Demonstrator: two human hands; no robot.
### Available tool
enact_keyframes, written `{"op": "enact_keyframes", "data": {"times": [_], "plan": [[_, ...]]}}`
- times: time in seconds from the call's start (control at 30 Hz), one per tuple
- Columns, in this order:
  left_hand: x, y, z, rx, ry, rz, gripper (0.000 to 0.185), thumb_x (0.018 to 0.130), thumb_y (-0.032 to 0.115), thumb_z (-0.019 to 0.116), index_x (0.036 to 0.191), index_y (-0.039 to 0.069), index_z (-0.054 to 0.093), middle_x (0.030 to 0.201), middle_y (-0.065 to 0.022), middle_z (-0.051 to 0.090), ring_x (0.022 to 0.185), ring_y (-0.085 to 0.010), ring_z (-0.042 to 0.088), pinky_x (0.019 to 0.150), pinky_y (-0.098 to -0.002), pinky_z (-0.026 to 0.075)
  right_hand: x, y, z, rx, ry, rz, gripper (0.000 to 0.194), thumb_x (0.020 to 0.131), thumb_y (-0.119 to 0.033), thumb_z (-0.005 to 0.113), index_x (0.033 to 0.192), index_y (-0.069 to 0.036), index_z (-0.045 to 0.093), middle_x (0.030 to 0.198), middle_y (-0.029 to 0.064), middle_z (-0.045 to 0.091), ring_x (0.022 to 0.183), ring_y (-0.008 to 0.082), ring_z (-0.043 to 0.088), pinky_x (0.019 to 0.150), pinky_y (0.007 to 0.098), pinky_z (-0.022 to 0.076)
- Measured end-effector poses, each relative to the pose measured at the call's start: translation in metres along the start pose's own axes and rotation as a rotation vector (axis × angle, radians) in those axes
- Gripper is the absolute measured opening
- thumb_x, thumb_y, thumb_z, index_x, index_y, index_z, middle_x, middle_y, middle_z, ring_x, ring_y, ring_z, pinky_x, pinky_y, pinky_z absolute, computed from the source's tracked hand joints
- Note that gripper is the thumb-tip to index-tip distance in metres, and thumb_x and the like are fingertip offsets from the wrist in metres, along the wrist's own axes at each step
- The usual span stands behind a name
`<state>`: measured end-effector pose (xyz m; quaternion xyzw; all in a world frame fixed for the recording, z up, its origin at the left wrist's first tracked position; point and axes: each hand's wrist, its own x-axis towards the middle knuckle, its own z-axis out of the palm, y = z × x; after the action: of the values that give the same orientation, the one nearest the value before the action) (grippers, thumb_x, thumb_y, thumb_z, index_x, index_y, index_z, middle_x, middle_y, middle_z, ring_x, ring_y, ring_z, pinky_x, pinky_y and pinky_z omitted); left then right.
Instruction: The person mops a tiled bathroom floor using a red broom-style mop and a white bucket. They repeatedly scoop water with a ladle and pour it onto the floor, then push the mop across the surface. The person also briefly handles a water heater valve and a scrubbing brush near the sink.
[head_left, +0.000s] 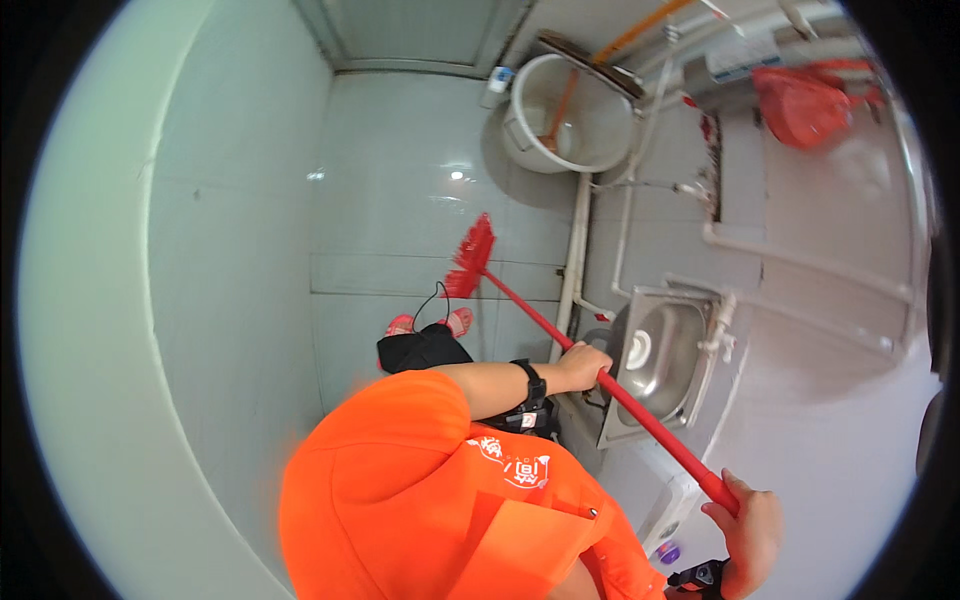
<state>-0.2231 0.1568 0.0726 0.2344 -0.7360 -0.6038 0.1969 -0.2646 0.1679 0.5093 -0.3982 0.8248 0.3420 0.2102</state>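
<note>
A red push-style broom reaches diagonally across the view, its bristled head (472, 259) low over or on the pale tiled floor just ahead of my feet; contact is hard to tell. My left hand (583, 367) is wrapped around the middle of the red broom handle (660, 427), beside the sink. Close to the upper end of the handle, my right hand (756, 517) grips it with the thumb along the side. Both wrists wear black straps. Pink slippers (459, 322) are on my feet, behind the broom head.
A stainless steel sink (667, 360) with a white tap (720, 341) stands right of the handle. Farther ahead is a large white bucket (532, 142), with an orange-handled tool (630, 37) across its rim. White pipes (577, 262) line the right wall. A red plastic bag (802, 109) hangs upper right.
</note>
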Motion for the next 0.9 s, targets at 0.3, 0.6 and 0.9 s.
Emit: {"op": "enact_keyframes", "data": {"times": [0.3,0.6,0.9], "plan": [[0.033,0.006,-0.035,0.011,-0.084,0.143,0.006,0.065,0.007,0.061,0.067,0.009,0.055,0.065,-0.0117,0.058,0.069,-0.0353,0.057,0.063,-0.0437,0.043,-0.017,-0.004,-0.002,0.222,0.167,-0.153,0.044,0.063,-0.015,0.077,0.104,-0.004,0.065,0.065,0.0182,0.058,0.055,0.0332,0.056,0.053,0.037,0.0425],[-0.103,-0.124,-0.245,0.508,-0.032,-0.144,0.01,0.062,0.01,0.063,0.072,0.012,0.061,0.067,-0.0116,0.06,0.071,-0.0346,0.06,0.066,-0.0456,0.045,0.049,-0.13,0.053,0.429,-0.06,-0.594,0.043,0.082,-0.031,0.063,0.117,-0.007,0.056,0.083,0.0231,0.059,0.077,0.0409,0.056,0.067,0.0439,0.0451],[-0.059,-0.066,-0.437,0.354,0.632,-0.063,0.015,0.07,0.0,0.059,0.083,0.008,0.058,0.072,-0.0162,0.059,0.068,-0.0308,0.057,0.061,-0.0389,0.045,0.118,-0.164,0.023,1.872,-0.187,-0.525,0.054,0.092,-0.046,0.044,0.122,-0.002,0.051,0.086,0.009,0.065,0.047,0.0076,0.046,0.046,0.0207,0.0395]]}}
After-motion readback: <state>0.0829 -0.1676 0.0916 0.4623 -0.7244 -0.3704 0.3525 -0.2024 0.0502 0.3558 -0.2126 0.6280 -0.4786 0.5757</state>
